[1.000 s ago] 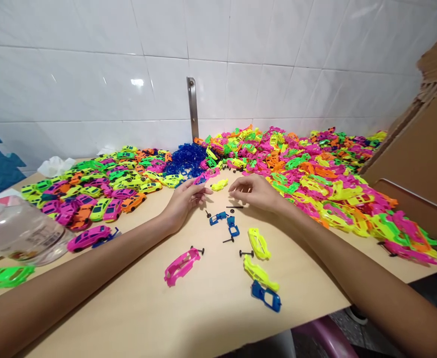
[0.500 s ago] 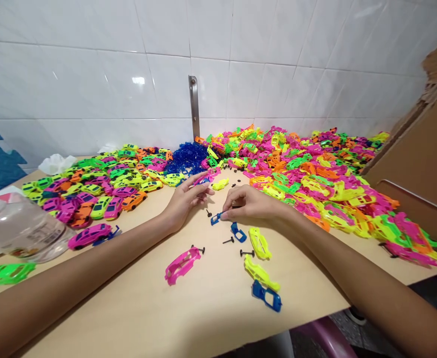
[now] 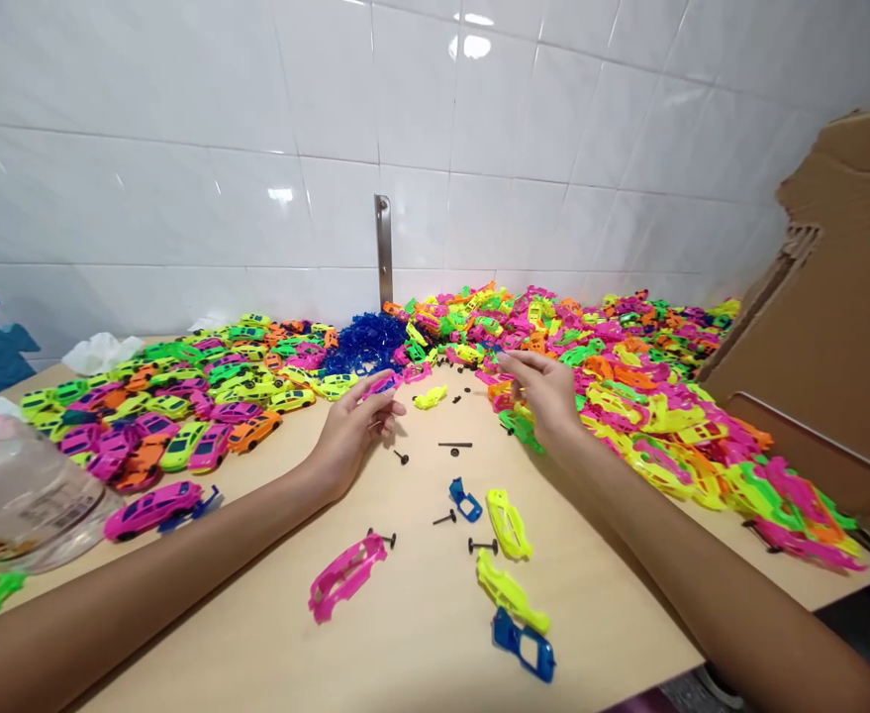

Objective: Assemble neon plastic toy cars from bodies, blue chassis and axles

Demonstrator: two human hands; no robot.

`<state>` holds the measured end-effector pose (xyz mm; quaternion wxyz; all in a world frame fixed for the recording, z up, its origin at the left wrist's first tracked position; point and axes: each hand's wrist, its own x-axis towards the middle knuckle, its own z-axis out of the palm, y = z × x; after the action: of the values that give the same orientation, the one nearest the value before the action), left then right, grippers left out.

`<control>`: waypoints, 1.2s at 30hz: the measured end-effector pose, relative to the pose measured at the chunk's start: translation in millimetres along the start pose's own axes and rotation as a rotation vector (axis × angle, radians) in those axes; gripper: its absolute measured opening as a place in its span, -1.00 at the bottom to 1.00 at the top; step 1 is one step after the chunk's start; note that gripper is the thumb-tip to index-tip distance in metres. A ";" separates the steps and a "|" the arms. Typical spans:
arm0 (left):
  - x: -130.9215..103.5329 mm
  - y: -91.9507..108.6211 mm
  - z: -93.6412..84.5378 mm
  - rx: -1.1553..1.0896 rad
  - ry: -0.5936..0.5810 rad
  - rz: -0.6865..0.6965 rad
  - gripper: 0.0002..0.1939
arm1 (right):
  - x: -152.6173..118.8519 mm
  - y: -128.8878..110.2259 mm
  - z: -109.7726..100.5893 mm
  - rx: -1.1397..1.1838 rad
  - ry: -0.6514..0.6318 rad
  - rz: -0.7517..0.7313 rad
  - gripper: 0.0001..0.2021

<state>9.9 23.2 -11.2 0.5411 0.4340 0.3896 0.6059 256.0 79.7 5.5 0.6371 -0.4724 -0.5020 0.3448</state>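
My left hand [image 3: 354,428] is closed around a pink toy car body [image 3: 393,378] with blue showing in it; the fingers cover most of it. Off to the right, my right hand [image 3: 549,394] pinches a small blue plastic window piece [image 3: 491,349] by its end, raised in front of the pile of car bodies. Between the hands lie a yellow body [image 3: 430,397] and thin black axle parts [image 3: 454,446]. Nearer me are another blue window piece [image 3: 465,500], a wheeled axle [image 3: 483,546], a yellow shell [image 3: 509,525] and a pink shell [image 3: 349,577].
Finished-looking toy cars [image 3: 182,416] cover the left side, beside a clear plastic bottle [image 3: 41,505]. Blue window pieces [image 3: 367,342] are heaped at the back. Colourful car bodies [image 3: 649,396] pile up on the right, near a cardboard box [image 3: 835,297]. A tiled wall [image 3: 219,198] stands behind.
My right hand has lifted the blue window piece off the table and carried it up and to the right. The left hand keeps the pink body. The camera view has tilted up slightly.
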 end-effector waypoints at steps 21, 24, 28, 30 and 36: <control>-2.2 2.0 3.0 0.033 -0.044 -0.028 -0.41 | -14.7 18.3 15.9 -0.033 -0.102 -0.081 -0.64; -1.0 0.3 2.1 0.053 -0.048 -0.033 -0.41 | -14.8 18.7 17.1 -0.023 -0.152 -0.030 -0.65; 0.5 -2.5 0.0 0.083 -0.055 -0.039 -0.42 | -16.4 13.7 17.8 -0.034 -0.162 -0.002 -0.69; 0.5 -2.7 0.1 0.097 -0.055 -0.037 -0.42 | -16.8 10.3 17.5 -0.035 -0.154 -0.005 -0.69; -2.3 0.7 3.7 0.093 -0.062 -0.039 -0.46 | -14.9 6.7 16.9 -0.049 -0.118 -0.006 -0.61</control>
<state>13.2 20.8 -9.7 0.5439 0.4696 0.4086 0.5627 236.1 72.5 -4.7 0.5955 -0.4655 -0.5483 0.3578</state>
